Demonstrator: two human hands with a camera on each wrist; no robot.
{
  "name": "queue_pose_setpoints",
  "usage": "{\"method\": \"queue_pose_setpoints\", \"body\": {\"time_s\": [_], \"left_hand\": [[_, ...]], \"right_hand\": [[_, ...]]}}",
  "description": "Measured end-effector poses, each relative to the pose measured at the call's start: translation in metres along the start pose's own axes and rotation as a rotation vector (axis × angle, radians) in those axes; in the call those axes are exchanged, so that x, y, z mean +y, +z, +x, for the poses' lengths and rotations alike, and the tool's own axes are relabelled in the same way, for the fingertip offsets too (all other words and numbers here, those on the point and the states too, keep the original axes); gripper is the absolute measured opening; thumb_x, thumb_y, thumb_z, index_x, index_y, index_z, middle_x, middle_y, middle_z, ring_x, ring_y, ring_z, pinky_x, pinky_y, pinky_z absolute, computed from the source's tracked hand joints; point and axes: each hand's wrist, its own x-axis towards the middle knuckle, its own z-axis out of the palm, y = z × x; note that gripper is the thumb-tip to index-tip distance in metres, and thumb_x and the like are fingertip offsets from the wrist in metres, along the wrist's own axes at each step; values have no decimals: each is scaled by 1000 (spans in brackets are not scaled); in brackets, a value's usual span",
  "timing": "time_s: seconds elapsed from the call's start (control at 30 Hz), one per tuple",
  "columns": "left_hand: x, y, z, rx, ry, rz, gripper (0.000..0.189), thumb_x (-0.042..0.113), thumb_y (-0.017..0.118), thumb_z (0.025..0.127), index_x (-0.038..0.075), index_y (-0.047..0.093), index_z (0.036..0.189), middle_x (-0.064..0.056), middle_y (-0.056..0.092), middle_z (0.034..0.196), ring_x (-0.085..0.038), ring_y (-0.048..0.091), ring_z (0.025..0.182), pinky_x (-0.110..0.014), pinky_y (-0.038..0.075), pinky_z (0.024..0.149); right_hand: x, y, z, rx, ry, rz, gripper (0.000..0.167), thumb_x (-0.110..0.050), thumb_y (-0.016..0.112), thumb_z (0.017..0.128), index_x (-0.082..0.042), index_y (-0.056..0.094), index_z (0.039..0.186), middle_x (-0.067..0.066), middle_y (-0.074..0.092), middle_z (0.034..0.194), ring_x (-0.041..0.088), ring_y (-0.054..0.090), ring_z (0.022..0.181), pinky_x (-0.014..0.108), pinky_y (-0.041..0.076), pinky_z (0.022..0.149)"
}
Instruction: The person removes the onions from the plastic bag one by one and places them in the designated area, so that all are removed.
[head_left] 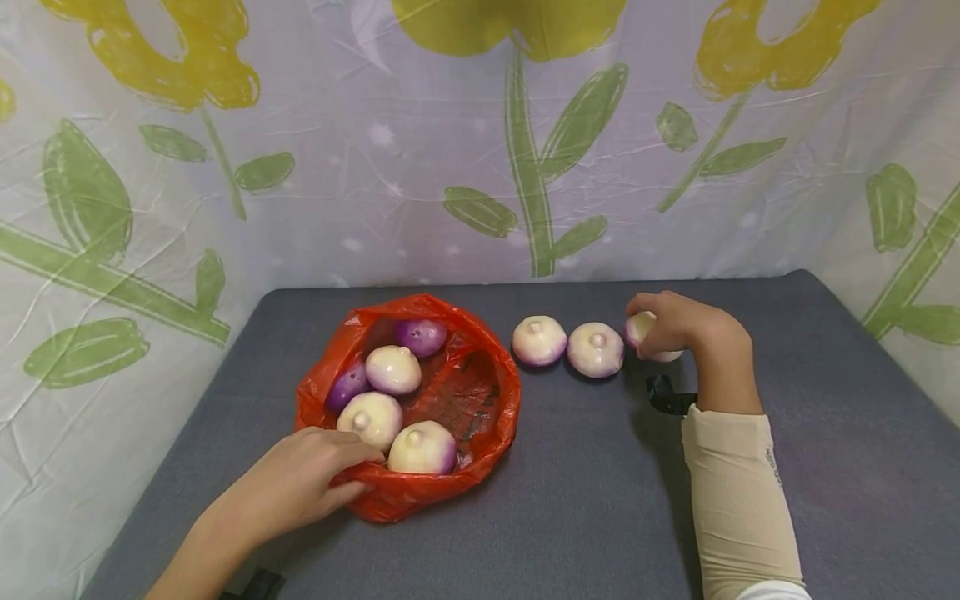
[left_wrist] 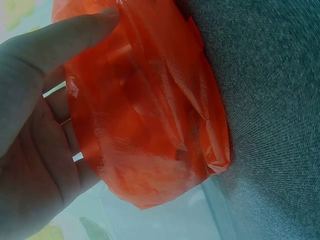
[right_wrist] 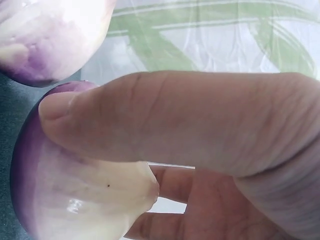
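My left hand pinches the near left rim of a red plastic bag, thumb outside and fingers over the edge. Inside the open bag lie several glossy purple-and-white turnips, some pale side up, others showing purple. At the right end of a short row, my right hand grips a turnip from above. In the right wrist view its thumb lies across the purple side, with fingers behind. Left of that hand sit two more turnips, a middle one and a left one close to the bag.
Everything rests on a dark grey cloth-covered table. Behind it hangs a pale curtain printed with yellow flowers and green leaves. A black strap piece shows by the right wrist, above a beige sleeve.
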Motion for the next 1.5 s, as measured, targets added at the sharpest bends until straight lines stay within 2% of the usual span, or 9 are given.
{"method": "queue_pose_setpoints", "body": {"time_s": [0.23, 0.57, 0.8, 1.0, 1.13, 1.27, 1.5], "left_hand": [[1, -1, 0, -5, -9, 0, 22, 17, 81, 83, 25, 71, 101, 20, 61, 89, 0, 57, 77, -33, 55, 72], [0, -1, 0, -3, -2, 5, 22, 17, 81, 83, 25, 71, 102, 20, 62, 90, 0, 58, 79, -34, 55, 72], [0, 1, 1, 24, 20, 8, 23, 16, 81, 82, 24, 72, 102, 19, 62, 90, -1, 58, 79, -33, 55, 72], [1, 1, 1, 31, 23, 5, 22, 16, 81, 82, 24, 72, 101, 19, 62, 89, 0, 58, 78, -32, 54, 72], [0, 1, 1, 38, 30, 4, 22, 16, 81, 83, 25, 71, 101, 20, 61, 89, 0, 57, 78, -32, 54, 72], [0, 2, 1, 39, 31, 7, 22, 16, 81, 82, 24, 72, 101, 19, 62, 90, 0, 58, 78, -32, 54, 72], [-1, 3, 1, 40, 38, 8, 22, 16, 81, 82, 24, 72, 101, 19, 61, 89, 0, 58, 78, -32, 54, 71]], "right_hand": [[2, 1, 0, 6, 37, -14, 64, -17, 76, 75, -4, 55, 134, 28, 47, 131, 38, 50, 108, 54, 45, 85], [5, 2, 1, -37, 107, 1, 66, -19, 75, 78, -5, 50, 138, 30, 39, 137, 42, 47, 113, 57, 44, 86], [7, 3, 2, -30, 103, 7, 67, -17, 75, 78, -4, 50, 138, 31, 39, 137, 42, 48, 111, 57, 44, 85], [7, 2, 3, -58, 106, 29, 71, -20, 75, 81, -1, 46, 142, 34, 33, 146, 46, 41, 125, 63, 40, 94], [7, 2, 3, -55, 100, 32, 73, -23, 76, 83, 0, 43, 144, 34, 33, 149, 49, 37, 132, 66, 35, 100], [7, 2, 4, -30, 71, 11, 70, -23, 74, 84, 2, 46, 142, 34, 38, 146, 49, 40, 130, 66, 36, 100], [1, 0, 4, 15, -12, 13, 63, -31, 65, 93, 4, 46, 142, 33, 41, 143, 50, 40, 130, 65, 35, 102]]}}
